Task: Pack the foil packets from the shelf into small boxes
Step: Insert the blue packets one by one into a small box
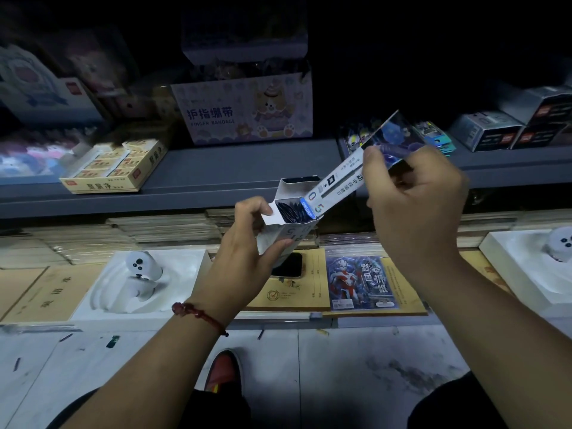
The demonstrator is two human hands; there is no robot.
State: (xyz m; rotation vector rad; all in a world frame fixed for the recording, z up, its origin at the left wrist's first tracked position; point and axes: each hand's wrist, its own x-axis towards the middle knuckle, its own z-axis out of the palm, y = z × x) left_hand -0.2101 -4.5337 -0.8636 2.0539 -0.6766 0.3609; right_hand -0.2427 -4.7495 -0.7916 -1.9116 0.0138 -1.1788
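Observation:
My left hand (247,243) grips a small white box (289,218) with its top flaps open, tilted to the right; dark packets show inside its mouth. My right hand (414,199) pinches a long foil packet (349,174), white at the lower end and blue-purple at the upper end. The packet's lower end sits in the box opening. More foil packets (433,134) lie on the grey shelf (235,168) behind my right hand, partly hidden by it.
On the shelf stand a finger-bandage carton (247,109), a yellow tray of erasers (114,165) and small grey boxes (486,131) at the right. Below lie notebooks, a phone (289,264), a hero card pack (360,281) and white controllers in trays (139,274). My red shoe (223,370) is on the floor.

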